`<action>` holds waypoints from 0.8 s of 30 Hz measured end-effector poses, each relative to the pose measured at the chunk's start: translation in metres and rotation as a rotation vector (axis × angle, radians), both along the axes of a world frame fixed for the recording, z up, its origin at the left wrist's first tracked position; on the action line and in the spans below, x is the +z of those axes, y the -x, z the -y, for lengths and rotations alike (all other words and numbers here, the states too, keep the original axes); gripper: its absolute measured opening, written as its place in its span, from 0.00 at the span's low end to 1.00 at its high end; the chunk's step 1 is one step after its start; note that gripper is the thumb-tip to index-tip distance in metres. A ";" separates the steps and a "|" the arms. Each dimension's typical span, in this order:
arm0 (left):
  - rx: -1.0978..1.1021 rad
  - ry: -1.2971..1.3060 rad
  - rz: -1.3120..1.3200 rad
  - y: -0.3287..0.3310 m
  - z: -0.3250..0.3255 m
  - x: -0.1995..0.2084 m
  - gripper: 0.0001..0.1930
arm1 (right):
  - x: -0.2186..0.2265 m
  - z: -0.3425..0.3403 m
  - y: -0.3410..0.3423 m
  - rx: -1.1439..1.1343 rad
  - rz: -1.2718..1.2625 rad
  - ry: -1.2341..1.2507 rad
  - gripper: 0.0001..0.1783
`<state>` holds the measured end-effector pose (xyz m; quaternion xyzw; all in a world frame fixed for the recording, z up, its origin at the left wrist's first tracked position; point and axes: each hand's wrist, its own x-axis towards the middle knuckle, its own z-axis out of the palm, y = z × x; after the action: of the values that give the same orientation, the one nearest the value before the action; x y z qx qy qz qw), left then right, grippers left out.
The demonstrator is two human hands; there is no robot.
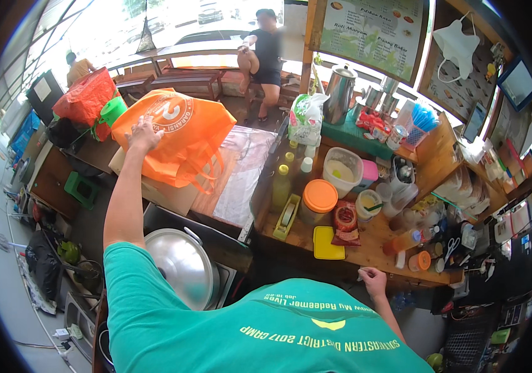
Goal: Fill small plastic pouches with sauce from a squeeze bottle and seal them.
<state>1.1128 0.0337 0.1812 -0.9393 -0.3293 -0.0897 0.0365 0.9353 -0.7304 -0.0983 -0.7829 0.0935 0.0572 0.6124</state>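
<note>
My left arm reaches forward, and my left hand [145, 134] rests on the side of a large orange tote bag [185, 137] with its fingers apart. Loop handles [207, 177] hang from the bag's near side. Beneath the bag lies a brown cardboard piece [161, 194] on the counter. Low at my right side, my right hand [374, 281] is closed, its fingers curled together just off the wooden table's front edge. Whatever may be in those fingers is too small to make out. Nearest to that hand on the table is a yellow square lid [328, 243].
A large lidded metal pot [182, 268] stands below my left arm. On the wooden table [365, 253] are an orange-lidded jar [319, 196], a tape dispenser [286, 217], bottles and tubs. A red bag [86, 99] lies at the far left. A person [266, 59] sits beyond the counter.
</note>
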 end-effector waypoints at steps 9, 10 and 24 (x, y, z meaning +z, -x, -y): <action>-0.067 0.235 -0.047 0.037 -0.070 -0.021 0.33 | -0.093 -0.006 0.050 0.108 -0.248 0.249 0.17; -0.031 0.239 -0.113 0.042 -0.087 -0.034 0.29 | -0.086 -0.004 0.049 0.109 -0.200 0.295 0.18; 0.334 0.477 0.002 0.057 -0.065 -0.132 0.44 | -0.056 0.021 0.052 -0.042 -0.240 0.213 0.15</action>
<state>1.0556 0.0987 0.0492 -0.8539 -0.4914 -0.0033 -0.1713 0.8829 -0.7513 -0.1540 -0.8289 0.1877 0.1273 0.5113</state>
